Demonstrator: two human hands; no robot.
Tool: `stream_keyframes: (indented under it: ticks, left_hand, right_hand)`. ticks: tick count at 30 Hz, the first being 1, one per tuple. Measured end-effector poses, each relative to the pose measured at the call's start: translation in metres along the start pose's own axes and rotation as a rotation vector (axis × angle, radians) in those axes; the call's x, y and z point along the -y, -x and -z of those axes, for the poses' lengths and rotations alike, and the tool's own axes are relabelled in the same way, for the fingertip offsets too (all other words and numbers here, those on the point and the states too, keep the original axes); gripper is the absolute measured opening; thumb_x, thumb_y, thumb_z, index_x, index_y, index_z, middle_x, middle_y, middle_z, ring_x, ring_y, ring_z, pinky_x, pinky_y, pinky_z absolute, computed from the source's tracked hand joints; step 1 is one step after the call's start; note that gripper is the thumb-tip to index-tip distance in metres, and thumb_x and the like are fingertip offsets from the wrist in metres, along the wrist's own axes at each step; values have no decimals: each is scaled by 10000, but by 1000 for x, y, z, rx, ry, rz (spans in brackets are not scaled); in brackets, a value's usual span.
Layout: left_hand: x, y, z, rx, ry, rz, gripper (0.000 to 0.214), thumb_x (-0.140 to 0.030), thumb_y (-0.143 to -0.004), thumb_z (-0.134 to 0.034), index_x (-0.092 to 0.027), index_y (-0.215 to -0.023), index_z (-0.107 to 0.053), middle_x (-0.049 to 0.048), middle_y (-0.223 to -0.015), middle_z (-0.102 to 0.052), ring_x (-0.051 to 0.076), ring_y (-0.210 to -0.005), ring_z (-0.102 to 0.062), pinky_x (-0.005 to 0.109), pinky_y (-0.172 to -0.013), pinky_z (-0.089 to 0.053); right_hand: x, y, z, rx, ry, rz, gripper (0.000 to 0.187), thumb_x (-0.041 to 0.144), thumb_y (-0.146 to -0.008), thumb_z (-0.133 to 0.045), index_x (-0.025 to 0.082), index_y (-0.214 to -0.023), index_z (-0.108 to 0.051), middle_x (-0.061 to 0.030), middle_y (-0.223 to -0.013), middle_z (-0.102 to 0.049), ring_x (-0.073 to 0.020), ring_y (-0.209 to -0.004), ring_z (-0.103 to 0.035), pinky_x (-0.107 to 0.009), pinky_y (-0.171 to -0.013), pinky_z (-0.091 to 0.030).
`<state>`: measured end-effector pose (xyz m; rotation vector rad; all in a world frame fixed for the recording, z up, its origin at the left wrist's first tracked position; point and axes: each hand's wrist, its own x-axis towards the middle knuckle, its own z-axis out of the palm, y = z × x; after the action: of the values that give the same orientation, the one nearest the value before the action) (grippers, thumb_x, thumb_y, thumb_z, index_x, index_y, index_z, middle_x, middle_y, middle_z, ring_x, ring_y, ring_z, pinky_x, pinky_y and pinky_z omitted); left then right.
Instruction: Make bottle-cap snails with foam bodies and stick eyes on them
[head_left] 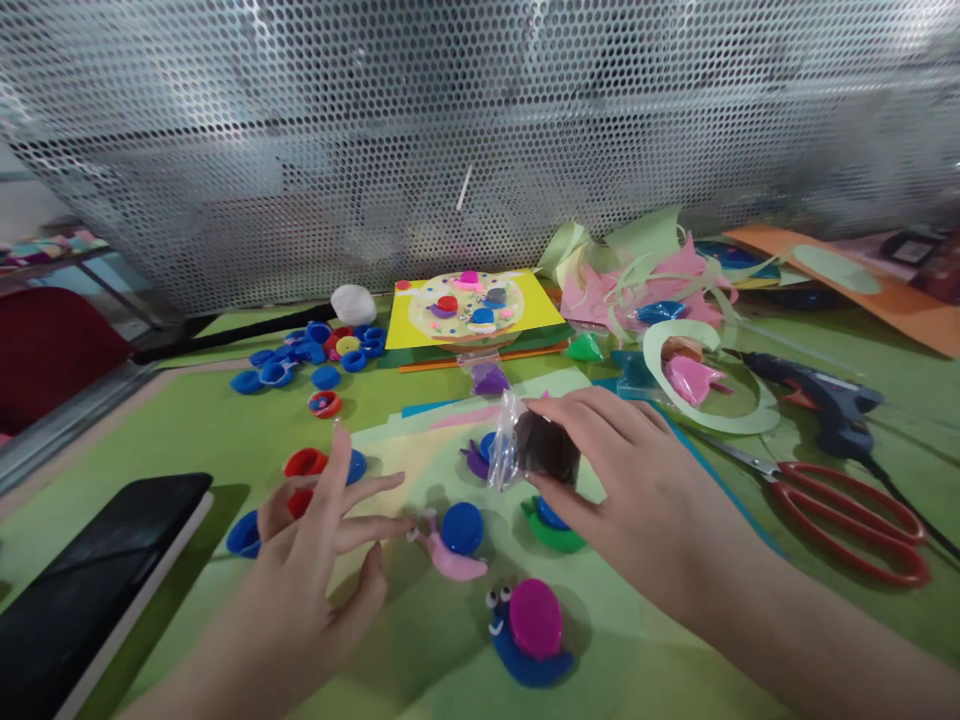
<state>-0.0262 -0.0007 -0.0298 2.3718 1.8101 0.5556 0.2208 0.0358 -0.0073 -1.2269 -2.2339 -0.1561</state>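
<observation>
My right hand pinches a small clear plastic bag of dark clay above the paper. Spread fingers show on my left hand, which holds nothing; one fingertip is at or close to the eye stalks of a pink clay snail with a blue cap shell. Nearer me lies a blue clay snail with a magenta cap and white eyes. Partly behind my right hand are a green clay snail and a purple clay piece, each with a blue cap. Red caps lie behind my left fingers.
At left lies a black phone. Blue bottle caps are piled further back. Red-handled scissors and a glue gun lie at right. A yellow card stands before the perforated metal screen. Paper scraps are heaped beside it.
</observation>
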Motion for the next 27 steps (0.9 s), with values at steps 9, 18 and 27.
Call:
stream_keyframes:
  ticks: [9,18,27]
  left_hand:
    - [7,-1,1,-34,-35,-80,801,-304,-862,-365,-196,-1412,207,8,-907,-755,301,-1181,-520,566,-1016,-197]
    - [13,-1,0,29,-62,-139,828,-282,-843,-391,-199,-1412,203,-11,-903,-758,253,-1155,-553,466,-1058,-130]
    - [0,1,0,-25,5,-16,781,-314,-847,-360,-232,-1426,157,-7,-911,-754,265,-1181,-528,522,-1043,-201]
  right_hand:
    - [0,-1,1,3,0,-3,303,198,-791,-594,167,-1082,-514,-74,-992,-614,-233,-888,-576,-381,-748,-462]
    - [0,1,1,10,0,-5,293,196,-796,-581,171,-1080,-511,-79,-997,-614,-233,-899,-578,-384,-754,-465]
    - [1,-1,0,17,1,-5,317,198,-788,-605,164,-1089,-511,-70,-998,-612,-232,-908,-571,-387,-755,-462]
